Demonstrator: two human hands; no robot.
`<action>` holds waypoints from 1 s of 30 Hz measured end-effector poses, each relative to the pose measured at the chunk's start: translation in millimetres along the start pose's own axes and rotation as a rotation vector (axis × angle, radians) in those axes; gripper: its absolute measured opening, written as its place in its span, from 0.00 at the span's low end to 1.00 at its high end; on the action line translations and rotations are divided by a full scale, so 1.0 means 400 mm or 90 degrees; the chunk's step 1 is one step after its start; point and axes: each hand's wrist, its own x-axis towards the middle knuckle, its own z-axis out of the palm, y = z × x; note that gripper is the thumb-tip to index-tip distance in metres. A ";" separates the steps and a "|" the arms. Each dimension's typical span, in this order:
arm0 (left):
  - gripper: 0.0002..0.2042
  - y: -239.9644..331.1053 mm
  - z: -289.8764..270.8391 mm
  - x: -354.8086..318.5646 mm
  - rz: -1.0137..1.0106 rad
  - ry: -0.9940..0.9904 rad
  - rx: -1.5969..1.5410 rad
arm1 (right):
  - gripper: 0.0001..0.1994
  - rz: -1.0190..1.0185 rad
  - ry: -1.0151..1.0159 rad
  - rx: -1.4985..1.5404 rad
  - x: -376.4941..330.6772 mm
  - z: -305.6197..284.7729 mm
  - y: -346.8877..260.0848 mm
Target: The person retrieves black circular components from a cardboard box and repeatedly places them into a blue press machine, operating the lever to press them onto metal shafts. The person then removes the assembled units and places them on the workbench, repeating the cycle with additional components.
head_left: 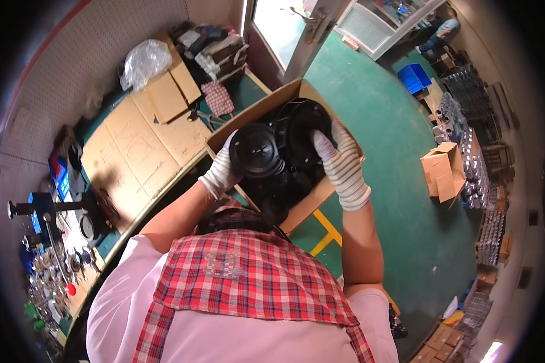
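Observation:
An open cardboard box [316, 202] in front of me is filled with black parts. Among them, a round black part with a domed, ringed face [255, 150] lies on the left, and a larger ring-shaped black part [303, 130] sits beside it. My left hand [221, 171], in a white knitted glove, is closed at the outer side of the domed part; its fingertips are hidden behind it. In a striped glove, my right hand [342, 166] grips the larger black part, thumb across its face and fingers at its outer side. More black parts [275, 202] fill the near end.
At left, flattened cardboard [130, 151] covers a workbench, with a plastic bag [146, 63] and a checked cloth pouch [217, 99] on it. A lever press [45, 209] stands nearer. Across the green floor are an open carton [443, 172], a blue bin [413, 78] and another person [445, 31].

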 end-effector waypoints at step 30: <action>0.27 0.122 -0.214 -0.251 0.129 0.018 0.661 | 0.28 0.625 -0.115 -0.625 0.049 0.302 0.810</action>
